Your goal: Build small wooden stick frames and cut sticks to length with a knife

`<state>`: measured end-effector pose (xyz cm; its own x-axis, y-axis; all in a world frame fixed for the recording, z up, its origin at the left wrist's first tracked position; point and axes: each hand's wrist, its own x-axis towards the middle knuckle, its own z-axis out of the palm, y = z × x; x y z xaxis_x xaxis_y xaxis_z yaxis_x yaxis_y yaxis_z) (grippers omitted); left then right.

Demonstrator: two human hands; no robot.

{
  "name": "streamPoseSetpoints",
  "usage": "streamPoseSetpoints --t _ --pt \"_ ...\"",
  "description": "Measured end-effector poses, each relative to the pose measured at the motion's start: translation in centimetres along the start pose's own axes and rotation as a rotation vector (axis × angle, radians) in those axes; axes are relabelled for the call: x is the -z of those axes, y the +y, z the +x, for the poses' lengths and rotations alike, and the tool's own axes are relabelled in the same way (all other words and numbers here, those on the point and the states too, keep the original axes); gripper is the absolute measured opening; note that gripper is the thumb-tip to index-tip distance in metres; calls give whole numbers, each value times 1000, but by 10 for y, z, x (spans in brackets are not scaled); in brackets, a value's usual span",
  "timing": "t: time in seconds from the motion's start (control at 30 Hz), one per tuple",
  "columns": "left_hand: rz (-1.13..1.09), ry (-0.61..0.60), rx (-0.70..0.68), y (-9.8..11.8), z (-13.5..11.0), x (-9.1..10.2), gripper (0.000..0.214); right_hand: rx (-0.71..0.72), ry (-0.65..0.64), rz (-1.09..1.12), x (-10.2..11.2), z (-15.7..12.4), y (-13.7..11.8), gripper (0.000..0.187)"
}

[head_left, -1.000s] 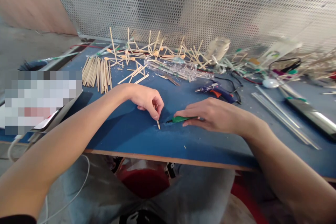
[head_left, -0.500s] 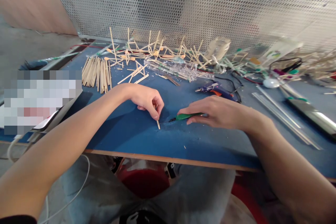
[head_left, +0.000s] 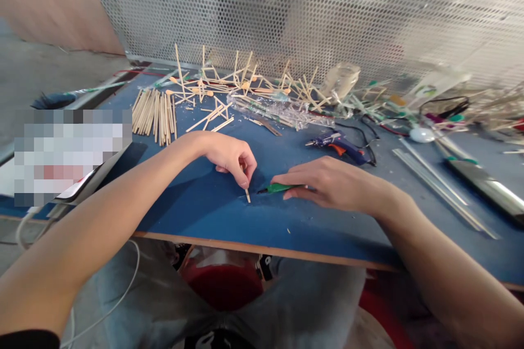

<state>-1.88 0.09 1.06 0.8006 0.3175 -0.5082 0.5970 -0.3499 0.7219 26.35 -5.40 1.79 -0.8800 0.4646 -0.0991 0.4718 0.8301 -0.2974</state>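
My left hand [head_left: 236, 162] pinches a short thin wooden stick [head_left: 248, 195] between thumb and fingers, its lower end at the blue tabletop [head_left: 196, 207]. To the right, my right hand [head_left: 323, 182] is closed around a green-handled craft knife [head_left: 278, 187]. The knife lies nearly flat, its dark tip pointing left at the stick, with a small gap that is hard to judge. Part of the green handle is hidden by my right fingers. A tiny wood scrap [head_left: 289, 230] lies near the table's front edge.
Behind my hands are a bundle of wooden sticks [head_left: 153, 115], joined stick frames [head_left: 213, 84], clear plastic wrapping [head_left: 278, 108] and a blue glue gun [head_left: 341, 145]. Clear glue sticks [head_left: 438, 191] lie right. A pixelated screen [head_left: 69, 158] stands left; perforated metal [head_left: 245, 5] rises behind.
My right hand and the craft knife have moved left, bringing the tip closer to the wooden stick. My left hand stays nearly in place, still pinching the stick.
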Motion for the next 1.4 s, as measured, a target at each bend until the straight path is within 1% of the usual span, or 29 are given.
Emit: streamPoseSetpoints --t 0.23,0.33,0.43,0.53,0.67,0.87,1.0,1.13,1.27,1.4 --pt "9 2 15 1 0 0 26 -5 17 9 -1 -1 2 39" --pt "12 -3 8 0 0 0 28 4 3 -5 -2 0 1 40" --pt "18 0 6 0 0 0 27 6 -12 25 -2 1 4 41" --pt "16 8 9 0 0 0 26 12 4 55 -2 0 7 40" --pt "1 7 1 1 0 -1 25 10 3 35 -2 1 5 40" --pt "-9 9 23 2 -1 0 25 1 -5 102 -1 2 7 42" --pt "-17 9 17 1 0 0 26 9 -6 79 0 3 6 41" --pt "-17 11 17 0 0 -1 26 28 19 69 1 2 4 40" --pt "-3 16 12 1 0 -1 25 23 -15 45 0 3 -1 41" --pt "-2 15 11 0 0 -1 27 11 -20 71 -1 2 1 42"
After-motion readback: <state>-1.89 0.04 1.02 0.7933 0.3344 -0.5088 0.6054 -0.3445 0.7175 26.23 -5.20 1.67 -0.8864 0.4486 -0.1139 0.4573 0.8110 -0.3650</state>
